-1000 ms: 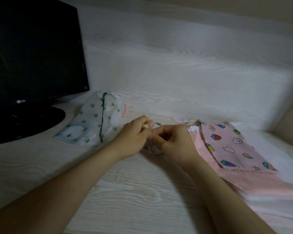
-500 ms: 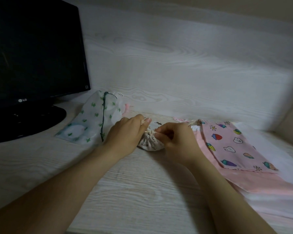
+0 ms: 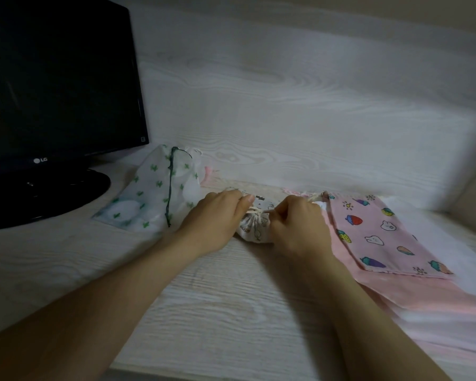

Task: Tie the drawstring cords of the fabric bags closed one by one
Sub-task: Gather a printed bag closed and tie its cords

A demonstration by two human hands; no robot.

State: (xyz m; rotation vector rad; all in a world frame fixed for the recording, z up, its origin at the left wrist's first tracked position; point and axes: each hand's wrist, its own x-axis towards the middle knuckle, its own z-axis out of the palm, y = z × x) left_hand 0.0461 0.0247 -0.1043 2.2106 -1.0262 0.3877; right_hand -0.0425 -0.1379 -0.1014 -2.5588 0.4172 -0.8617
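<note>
On the desk (image 3: 231, 312) a small bunched bag (image 3: 254, 229) sits at centre — left hand (image 3: 212, 218) at its nine o'clock, right hand (image 3: 297, 224) at three, both pinching its cord (image 3: 254, 212). A flat bag (image 3: 149, 199) lies at ten o'clock, the monitor (image 3: 58, 78) behind it — a stack of flat bags (image 3: 382, 237) at three.

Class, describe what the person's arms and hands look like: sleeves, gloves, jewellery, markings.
Both forearms are bare to the picture's edge, no sleeves showing. The left hand and right hand wear no gloves, and no ring, watch or bracelet shows.
</note>
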